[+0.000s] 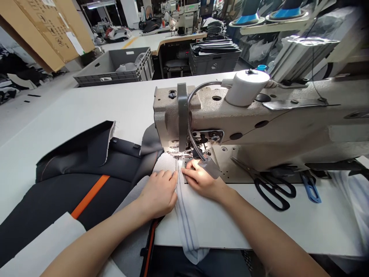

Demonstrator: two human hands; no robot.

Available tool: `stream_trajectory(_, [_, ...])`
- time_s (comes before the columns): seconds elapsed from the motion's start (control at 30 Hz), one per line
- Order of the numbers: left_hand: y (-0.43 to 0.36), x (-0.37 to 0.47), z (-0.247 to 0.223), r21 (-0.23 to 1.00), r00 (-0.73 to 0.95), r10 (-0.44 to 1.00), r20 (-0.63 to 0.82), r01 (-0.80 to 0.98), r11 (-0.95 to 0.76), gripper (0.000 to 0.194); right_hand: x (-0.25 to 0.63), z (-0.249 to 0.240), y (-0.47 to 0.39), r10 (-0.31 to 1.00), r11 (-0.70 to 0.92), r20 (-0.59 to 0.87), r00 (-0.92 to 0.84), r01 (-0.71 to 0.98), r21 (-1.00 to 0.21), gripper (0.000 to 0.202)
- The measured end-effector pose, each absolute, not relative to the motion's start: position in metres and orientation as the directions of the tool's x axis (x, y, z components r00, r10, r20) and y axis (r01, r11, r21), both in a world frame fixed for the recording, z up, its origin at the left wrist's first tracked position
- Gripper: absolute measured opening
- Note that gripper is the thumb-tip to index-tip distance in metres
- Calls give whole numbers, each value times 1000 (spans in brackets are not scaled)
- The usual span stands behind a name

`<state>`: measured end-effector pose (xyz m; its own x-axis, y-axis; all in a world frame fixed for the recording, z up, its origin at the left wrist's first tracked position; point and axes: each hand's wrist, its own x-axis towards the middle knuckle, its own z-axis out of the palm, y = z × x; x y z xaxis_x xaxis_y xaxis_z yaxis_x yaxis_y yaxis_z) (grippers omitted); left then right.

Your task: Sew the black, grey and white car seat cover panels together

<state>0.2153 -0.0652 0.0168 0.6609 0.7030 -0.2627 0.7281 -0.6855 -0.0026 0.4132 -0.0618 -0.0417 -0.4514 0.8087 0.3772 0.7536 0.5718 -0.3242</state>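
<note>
My left hand [160, 192] is closed on the edge of the light grey backing fabric [165, 163], its fingers curled just in front of the needle area. That fabric belongs to a black cover [72, 196] with an orange stripe, spread out to the left. My right hand [200, 179] pinches a white strip with blue lines [184, 215] beside the fabric edge. The strip runs under the sewing machine [173, 111] and hangs over the table's front edge. The lamp head [210, 166] partly covers my right fingers, and the presser foot is mostly hidden.
To the right lie black-handled scissors [273, 190] and a blue-handled thread snipper [311, 188]. A grey crate [115, 67] stands behind the white table [95, 104]. A cardboard box [47, 30] is at upper left, and a dark crate [215, 61] holds stacked pieces farther back.
</note>
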Motion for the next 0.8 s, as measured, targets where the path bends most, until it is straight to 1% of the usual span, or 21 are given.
stream_trajectory(0.1, [-65, 214, 18, 12, 660, 707, -253, 733, -680, 51, 408, -45, -62, 787, 611, 341, -514, 725, -318, 32])
stream_trajectory(0.2, [-65, 214, 19, 31, 659, 709, -252, 737, -675, 50, 403, -47, -63, 790, 608, 318, -524, 737, -296, 38])
stream_trajectory(0.43, [-64, 211, 21, 94, 657, 712, -247, 748, -657, 44, 402, -44, -59, 790, 607, 295, -537, 750, -262, 43])
stream_trajectory(0.63, [-63, 210, 20, 97, 662, 709, -242, 744, -661, 45, 400, -49, -54, 764, 631, 322, -559, 752, -190, 46])
stream_trajectory(0.7, [-61, 209, 20, 120, 664, 706, -245, 744, -658, 43, 399, -50, -54, 766, 625, 322, -557, 762, -168, 49])
stream_trajectory(0.8, [-58, 206, 21, 188, 670, 697, -256, 742, -644, 42, 395, -48, -55, 782, 601, 316, -538, 785, -149, 48])
